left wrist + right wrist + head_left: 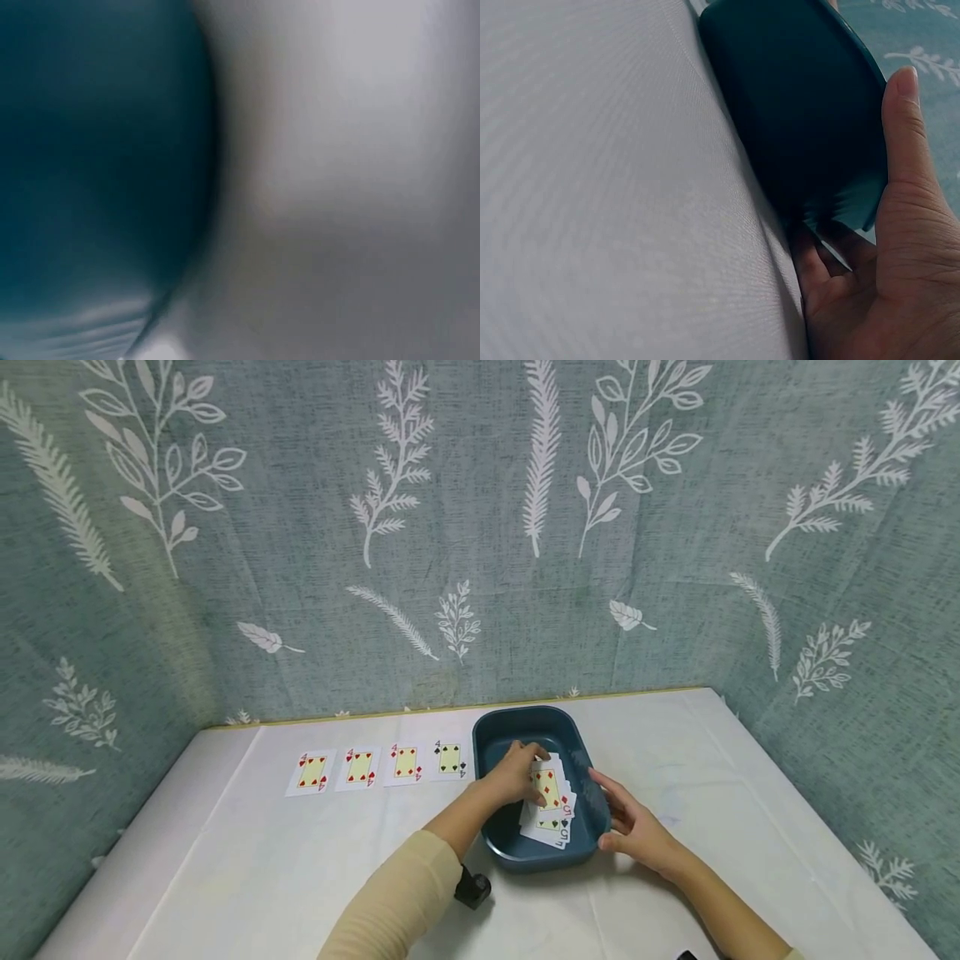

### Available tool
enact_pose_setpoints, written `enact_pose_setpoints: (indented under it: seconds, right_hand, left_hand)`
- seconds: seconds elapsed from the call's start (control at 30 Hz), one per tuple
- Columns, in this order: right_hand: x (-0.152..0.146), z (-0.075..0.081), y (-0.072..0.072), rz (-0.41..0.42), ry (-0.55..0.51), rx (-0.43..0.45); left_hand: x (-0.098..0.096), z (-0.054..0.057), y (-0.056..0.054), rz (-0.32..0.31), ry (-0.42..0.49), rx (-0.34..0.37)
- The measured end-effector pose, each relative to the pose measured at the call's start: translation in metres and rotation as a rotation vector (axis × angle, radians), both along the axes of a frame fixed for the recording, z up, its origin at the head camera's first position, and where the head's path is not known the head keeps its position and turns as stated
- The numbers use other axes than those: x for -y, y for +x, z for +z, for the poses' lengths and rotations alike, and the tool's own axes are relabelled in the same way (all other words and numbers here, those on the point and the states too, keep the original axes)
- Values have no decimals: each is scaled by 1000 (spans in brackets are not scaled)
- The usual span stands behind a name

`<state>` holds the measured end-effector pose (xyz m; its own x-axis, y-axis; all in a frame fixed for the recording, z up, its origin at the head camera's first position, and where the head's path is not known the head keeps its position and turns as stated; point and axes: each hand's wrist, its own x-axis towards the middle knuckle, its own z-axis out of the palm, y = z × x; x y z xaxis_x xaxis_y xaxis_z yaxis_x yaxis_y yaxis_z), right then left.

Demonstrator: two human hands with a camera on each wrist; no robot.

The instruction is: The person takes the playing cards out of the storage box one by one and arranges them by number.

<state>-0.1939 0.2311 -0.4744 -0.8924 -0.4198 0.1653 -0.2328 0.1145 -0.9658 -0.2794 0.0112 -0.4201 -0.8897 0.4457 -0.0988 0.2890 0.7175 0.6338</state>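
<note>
A dark blue plastic tub (498, 727) stands on the white-covered table, with a loose pile of playing cards inside. On top of the pile lies a five of diamonds (547, 787); a black five (553, 827) sticks out below it. My left hand (513, 774) reaches over the tub's left rim and grips the five of diamonds by its edges, between thumb and fingers. Outside the tub, my right hand (633, 831) holds its right side near the front corner. The right wrist view shows the thumb (909, 127) against the tub's edge, fingers curled at its wall.
Left of the tub, a row of fours lies face up: two red ones at the left, a four of diamonds (406, 763) and a four of spades (450, 759) nearest the tub. Leaf-patterned grey-green cloth (480, 527) rises behind the table (247, 868) and along both sides.
</note>
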Motion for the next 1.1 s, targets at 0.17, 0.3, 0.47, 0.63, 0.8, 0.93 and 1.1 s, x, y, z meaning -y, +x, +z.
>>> enact_pose_setpoints:
  seconds: [0.17,0.3,0.47,0.63,0.8,0.93,1.1]
  right_hand:
    - [1,3,1,-6,2,-6]
    - [-1,3,0,-3,-1,-25]
    - [-1,1,-1,23,-20,-44]
    - [-1,0,0,20,-10,-33]
    - [-1,-1,2,20,-28,-30]
    - [-1,-2,1,11,-17,-40]
    - [-1,-2,0,15,-20,-57]
  left_hand:
    - [3,4,-1,-49,94,29]
    - [4,9,0,-39,214,103]
    - [6,17,4,-26,275,133]
    - [12,23,10,-6,328,128]
    - [22,26,15,6,358,121]
    - [32,28,16,19,381,94]
    - [47,34,17,39,416,78]
